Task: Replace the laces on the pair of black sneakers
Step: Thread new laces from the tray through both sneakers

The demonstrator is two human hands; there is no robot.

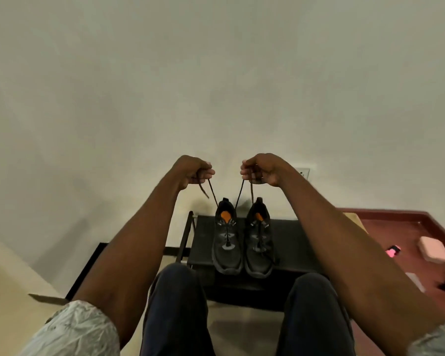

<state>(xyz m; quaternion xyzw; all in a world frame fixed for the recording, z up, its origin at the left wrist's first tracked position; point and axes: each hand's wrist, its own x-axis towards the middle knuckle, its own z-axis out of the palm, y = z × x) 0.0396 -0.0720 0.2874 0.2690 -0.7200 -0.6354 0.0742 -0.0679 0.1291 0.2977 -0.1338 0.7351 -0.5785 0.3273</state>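
At the far left, a flat cardboard piece [48, 299] lies on the pale floor beside a dark flat panel [88, 268] that leans at the foot of the wall. Both bare forearms reach forward and up from rolled light sleeves, over knees in dark trousers [177, 304]. The left hand [193, 170] is raised in front of the wall, its fingers curled closed around one end of a dark lace [213, 192]; a short loose tail of that lace hangs from the fist, and the taut part runs down to the left sneaker [226, 240]. Just across a small gap, the right hand [260, 169] is at the same height, also closed in a pinch on a lace end [239, 192], with strands dropping toward the shoes; which shoe each strand enters is hard to tell. The two black sneakers stand side by side, touching or nearly so, toes toward the person, on a low black stand [288, 242] set against the wall. Orange shows inside each shoe. The right sneaker [258, 242] has some lacing across its front. A wall socket [303, 172] sits just right of the right hand. Farther right, on a red-brown floor [396, 235], lie a pink block [433, 250] and a small pink and black object [393, 251].
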